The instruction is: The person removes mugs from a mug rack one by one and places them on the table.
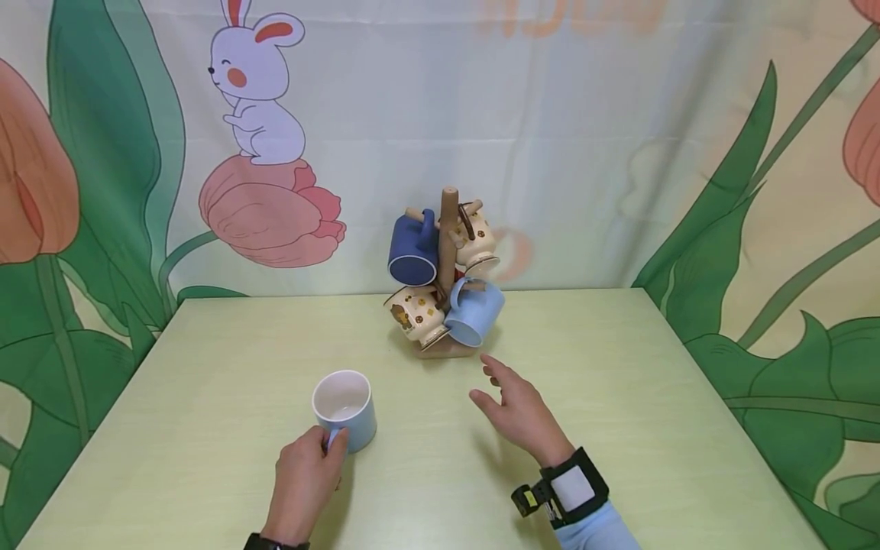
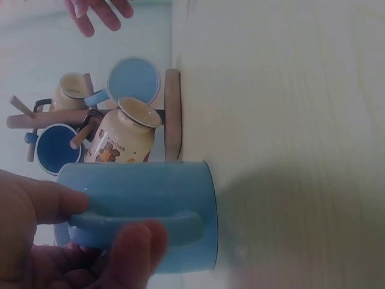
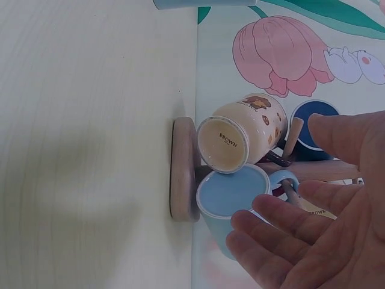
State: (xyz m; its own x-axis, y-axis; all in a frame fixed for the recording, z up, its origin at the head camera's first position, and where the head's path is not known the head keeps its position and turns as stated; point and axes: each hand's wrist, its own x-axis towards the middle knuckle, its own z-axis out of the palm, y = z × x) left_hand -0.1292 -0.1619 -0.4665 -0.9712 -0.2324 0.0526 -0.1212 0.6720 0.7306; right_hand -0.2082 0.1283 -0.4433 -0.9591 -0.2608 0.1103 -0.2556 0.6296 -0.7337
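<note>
Two hands: left [image 1: 302, 477] grips blue mug [image 1: 347, 409], right [image 1: 519, 412] relaxed near seemingly "BROWN"-marked cream mug [image 3: 240, 135].

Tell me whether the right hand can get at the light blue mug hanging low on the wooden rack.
Probably yes. The right hand is open, holds nothing, and hovers just in front of the hanging light blue mug; only bare table lies between them.

The wooden mug tree [image 1: 448, 252] stands at the table's [image 1: 619, 428] far middle edge, just beside the backdrop [image 1: 584, 153], its pegs carrying a dark blue mug [image 1: 415, 248], two cream mugs [image 1: 418, 315] and a light blue mug [image 1: 474, 312] that crowd every side. Bare tabletop lies between it and the right hand [image 1: 520, 412]. A light blue mug [image 1: 345, 409] stands near left.
</note>
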